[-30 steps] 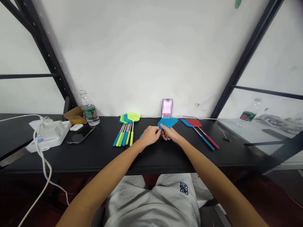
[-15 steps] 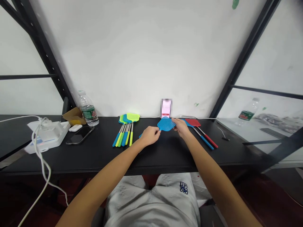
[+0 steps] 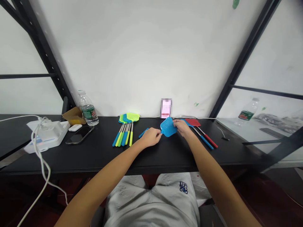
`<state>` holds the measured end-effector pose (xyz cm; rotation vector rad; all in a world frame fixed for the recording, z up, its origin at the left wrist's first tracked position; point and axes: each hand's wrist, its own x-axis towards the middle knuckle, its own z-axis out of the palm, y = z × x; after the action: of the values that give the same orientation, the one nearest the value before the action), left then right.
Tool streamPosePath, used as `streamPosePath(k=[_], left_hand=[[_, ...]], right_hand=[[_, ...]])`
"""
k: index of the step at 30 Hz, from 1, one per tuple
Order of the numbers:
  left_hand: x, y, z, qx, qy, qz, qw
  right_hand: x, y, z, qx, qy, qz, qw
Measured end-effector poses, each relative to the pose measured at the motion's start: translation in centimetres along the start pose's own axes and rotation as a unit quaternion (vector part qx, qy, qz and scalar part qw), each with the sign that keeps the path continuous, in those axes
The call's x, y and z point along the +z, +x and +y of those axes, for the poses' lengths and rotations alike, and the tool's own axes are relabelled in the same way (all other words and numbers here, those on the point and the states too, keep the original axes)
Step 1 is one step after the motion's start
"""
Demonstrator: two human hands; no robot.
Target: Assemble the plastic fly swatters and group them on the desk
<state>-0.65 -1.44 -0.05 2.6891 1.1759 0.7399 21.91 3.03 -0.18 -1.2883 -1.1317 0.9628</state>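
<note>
A blue fly swatter (image 3: 169, 127) is held between my two hands above the black table. My left hand (image 3: 152, 137) is closed around its neck, where the shaft meets the mesh head. The blue handle end (image 3: 143, 133) sticks out to the left behind that hand. With thumb and fingers, my right hand (image 3: 181, 127) pinches the right edge of the mesh head. Several blue, green and yellow fly swatters (image 3: 126, 129) lie fanned together to the left. A red fly swatter (image 3: 193, 122) and another blue fly swatter (image 3: 204, 140) lie to the right.
A phone with a lit screen (image 3: 166, 108) leans against the wall. At the left are a water bottle (image 3: 88, 110), a cardboard box (image 3: 74, 116), a dark phone (image 3: 80, 135), a white case (image 3: 75, 128) and a power strip (image 3: 50, 138) with cables.
The held blue fly swatter has turned, its mesh head now tilted up toward me and slightly further right. More of its handle shows behind my left hand. Both hands keep their grip.
</note>
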Motion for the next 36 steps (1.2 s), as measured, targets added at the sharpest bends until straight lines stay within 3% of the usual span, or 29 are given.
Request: streamPosePath(k=[6, 13, 20, 25, 31, 33, 36], left_hand=[[0.2, 0.2, -0.1, 0.021, -0.023, 0.000, 1.000], [0.4, 0.3, 0.0, 0.015, -0.096, 0.011, 0.995], [1.0, 0.7, -0.3, -0.035, -0.219, 0.000, 0.975], [1.4, 1.0, -0.3, -0.086, -0.373, -0.040, 0.923], [0.8, 1.2, -0.1, -0.132, -0.565, -0.106, 0.808], [0.7, 1.2, -0.1, -0.144, -0.581, -0.114, 0.793], [0.8, 1.2, 0.0, -0.151, -0.572, -0.106, 0.800]], right_hand=[[-0.2, 0.0, 0.2, -0.047, -0.072, 0.009, 0.996], [0.0, -0.2, 0.1, -0.115, -0.066, 0.009, 0.991], [0.3, -0.6, -0.3, -0.153, -0.054, 0.016, 0.987], [0.5, -0.7, -0.4, -0.176, -0.045, 0.037, 0.983], [0.4, -0.2, -0.1, -0.207, 0.001, 0.054, 0.977], [0.3, -0.2, -0.1, -0.205, 0.012, 0.054, 0.977], [0.3, -0.4, -0.1, -0.180, 0.004, 0.058, 0.982]])
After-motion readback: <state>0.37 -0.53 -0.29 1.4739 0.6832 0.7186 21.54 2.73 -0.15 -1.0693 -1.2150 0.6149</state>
